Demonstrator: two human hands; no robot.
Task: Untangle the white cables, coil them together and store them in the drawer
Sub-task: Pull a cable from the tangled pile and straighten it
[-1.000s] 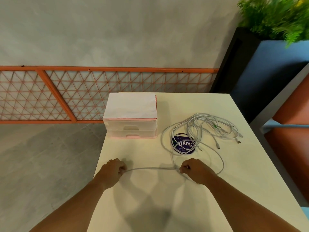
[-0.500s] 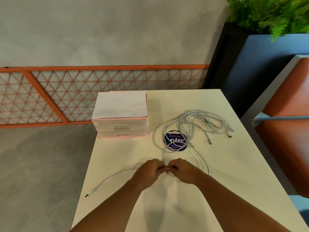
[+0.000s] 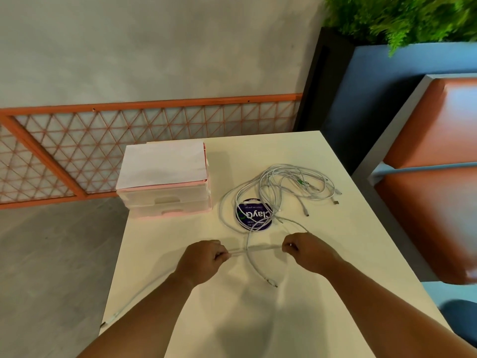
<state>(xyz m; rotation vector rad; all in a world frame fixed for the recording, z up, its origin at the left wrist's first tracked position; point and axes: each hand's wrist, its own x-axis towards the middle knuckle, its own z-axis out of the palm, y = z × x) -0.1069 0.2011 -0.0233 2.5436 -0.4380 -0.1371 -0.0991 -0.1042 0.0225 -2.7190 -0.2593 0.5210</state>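
With the drawer [image 3: 165,202] shut at rear left, your left hand [image 3: 204,257] and right hand [image 3: 307,250] each pinch one cable [image 3: 258,248], stretched between them over the worktop [image 3: 361,241]. It looks light and limp, so grip near its ends, clear of the tangle [image 3: 284,187] behind right.

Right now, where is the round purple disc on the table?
In the head view, the purple disc lies flat under loops of the white cables, right of the drawer unit and just beyond the right hand.
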